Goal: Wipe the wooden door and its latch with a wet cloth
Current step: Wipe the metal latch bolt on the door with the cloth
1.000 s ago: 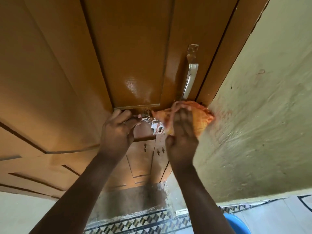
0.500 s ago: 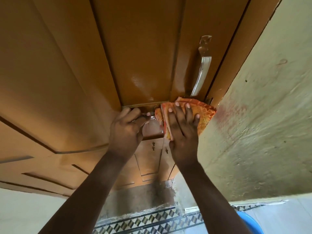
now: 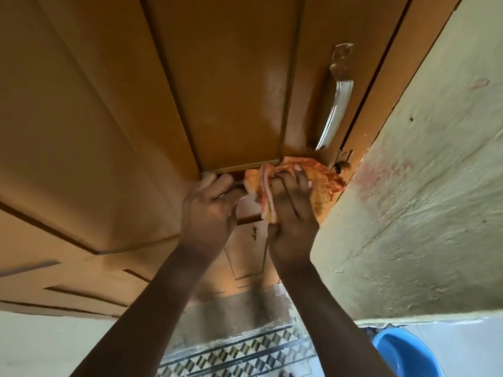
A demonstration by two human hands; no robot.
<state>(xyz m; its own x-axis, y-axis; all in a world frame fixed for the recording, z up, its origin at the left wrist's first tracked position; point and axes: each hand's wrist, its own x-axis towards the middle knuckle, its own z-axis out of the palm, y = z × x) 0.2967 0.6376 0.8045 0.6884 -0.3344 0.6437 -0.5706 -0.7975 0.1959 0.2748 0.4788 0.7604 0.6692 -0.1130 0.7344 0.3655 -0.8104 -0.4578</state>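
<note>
The glossy brown wooden door [image 3: 223, 85] fills the upper left of the head view. My right hand [image 3: 291, 213] presses an orange-red checked cloth [image 3: 324, 183] against the door where the latch sits, and the cloth hides the latch. My left hand [image 3: 209, 213] is just left of it, fingers curled on the latch's end, of which almost nothing shows. A chrome pull handle [image 3: 336, 104] is fixed to the door above the cloth. A small metal catch [image 3: 343, 159] shows at the door's edge by the cloth.
A rough pale green wall [image 3: 422, 200] stands right of the door, with a reddish smear near the cloth. A blue plastic basin [image 3: 402, 352] sits on the floor at lower right. Patterned tiles [image 3: 239, 355] lie below the door.
The cloth has shifted over the latch, which was showing a second ago and is now covered. My right hand's fingers have bunched on the cloth. My left hand stays on the latch's end.
</note>
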